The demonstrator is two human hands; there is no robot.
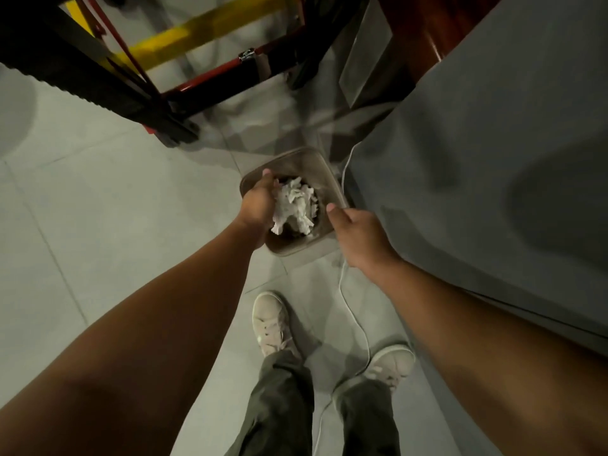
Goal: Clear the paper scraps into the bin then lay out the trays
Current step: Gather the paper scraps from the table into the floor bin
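Tiled floor (82,192) runs beside a grey table (493,143). Our left hand (258,204) curls its fingers down against the scraps (296,202) in the bin (296,161); whether it is gripping or releasing them, we cannot tell. Our right hand (358,235) hangs loosely curled at the rim, seemingly empty. Clearing looks nearly done. Next come the trays, none in view. A cable (343,291) by our feet could trip us.

Workshop-like room: tiled floor (82,199), red-black metal frame (210,81), yellow beam (184,36).
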